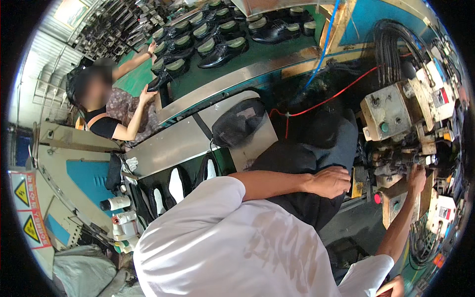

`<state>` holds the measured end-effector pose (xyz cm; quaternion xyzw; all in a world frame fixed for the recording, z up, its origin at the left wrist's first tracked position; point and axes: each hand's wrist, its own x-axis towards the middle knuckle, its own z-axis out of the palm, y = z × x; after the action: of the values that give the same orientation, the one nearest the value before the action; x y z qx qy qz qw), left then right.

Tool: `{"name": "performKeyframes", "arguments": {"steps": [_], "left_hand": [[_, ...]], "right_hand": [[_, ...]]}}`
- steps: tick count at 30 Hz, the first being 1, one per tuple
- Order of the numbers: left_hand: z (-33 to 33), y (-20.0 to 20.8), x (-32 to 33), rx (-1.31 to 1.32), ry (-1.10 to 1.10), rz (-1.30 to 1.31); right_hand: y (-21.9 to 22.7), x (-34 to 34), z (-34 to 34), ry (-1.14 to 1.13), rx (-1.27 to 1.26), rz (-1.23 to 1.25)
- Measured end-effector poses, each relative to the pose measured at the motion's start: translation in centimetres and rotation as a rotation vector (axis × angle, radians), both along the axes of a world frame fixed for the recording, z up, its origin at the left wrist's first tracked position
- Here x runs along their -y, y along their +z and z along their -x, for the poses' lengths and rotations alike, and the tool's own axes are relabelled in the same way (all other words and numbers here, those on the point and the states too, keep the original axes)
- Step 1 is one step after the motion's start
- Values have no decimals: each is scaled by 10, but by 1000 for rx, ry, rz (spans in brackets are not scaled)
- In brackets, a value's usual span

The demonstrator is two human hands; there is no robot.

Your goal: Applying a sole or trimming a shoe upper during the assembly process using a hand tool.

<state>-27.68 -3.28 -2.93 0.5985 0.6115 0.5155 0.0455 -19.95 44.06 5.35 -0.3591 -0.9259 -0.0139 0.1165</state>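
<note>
My left hand (pixel 330 182) is curled closed against my dark trouser leg, and nothing shows in its fingers. To the right, my right arm reaches out to a machine (pixel 391 161) with greasy metal parts. There my right hand (pixel 417 178) is closed at the machine's middle, just above a control box (pixel 396 205) with a red button. What its fingers grip is too small to make out. A second control box (pixel 388 116) with a green button sits farther up on the same machine.
Black shoes (pixel 222 52) stand in rows on a green conveyor (pixel 267 54); a co-worker (pixel 106 99) on the left handles one. Nearer are a metal bench (pixel 173 146) with a black bag (pixel 240 121), shoes with white insoles (pixel 176 185), and bottles (pixel 116 203). A red hose (pixel 326 102) runs toward the machine.
</note>
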Motion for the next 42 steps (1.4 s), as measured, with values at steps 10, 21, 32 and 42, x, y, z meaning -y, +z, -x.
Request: {"name": "performKeyframes", "arguments": {"steps": [10,21,32,42], "left_hand": [[-4,5,2,-49,34,11],[-1,3,2,-16,25,-49],[-1,-5,-2,5,-18,-40],[0,3,0,17,-16,-3]], "right_hand": [[14,24,8,-144,114,83],[11,20,7,-121,81,36],[2,9,4,-117,19,6],[8,15,-1,-78,2,40]]}}
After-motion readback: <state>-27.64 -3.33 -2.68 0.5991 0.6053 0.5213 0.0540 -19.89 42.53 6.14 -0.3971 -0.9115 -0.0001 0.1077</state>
